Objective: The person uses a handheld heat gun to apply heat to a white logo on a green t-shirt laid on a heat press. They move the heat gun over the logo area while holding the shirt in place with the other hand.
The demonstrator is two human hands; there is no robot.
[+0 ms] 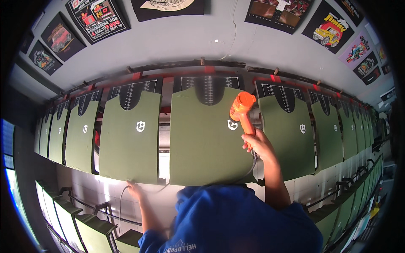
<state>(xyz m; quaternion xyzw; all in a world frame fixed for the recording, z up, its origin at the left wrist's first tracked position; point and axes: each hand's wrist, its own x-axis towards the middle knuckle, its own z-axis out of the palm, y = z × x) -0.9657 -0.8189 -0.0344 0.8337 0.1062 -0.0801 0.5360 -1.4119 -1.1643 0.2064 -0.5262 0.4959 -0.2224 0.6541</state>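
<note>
Right hand [258, 144] gripping orange heat gun [243, 110], nozzle [232, 119] pointing at white emblem [232, 126] (partly hidden behind it) on middle green panel [198, 147]. Left hand [134, 190] holding cord [120, 205] at lower edge of left neighbouring panel [126, 154]. Panels lying in row over black boards [209, 92] bearing white marks. Blue shirt [236, 221] filling lower middle. More green pieces [96, 225] resting on lower racks. Colourful prints [99, 19] hanging on grey wall [168, 47].

1. Green shirt panel [130, 158]: white shield emblem [140, 126].
2. Black board [209, 96]: white scale marks.
3. Blue shirt [236, 219]: pale lettering.
4. Upper-left black poster [99, 19]: white and red lettering, figures.
5. Upper-right black poster [328, 26]: yellow lettering above a car.
6. Small left print [45, 58]: perhaps lettering, too small to tell.
</note>
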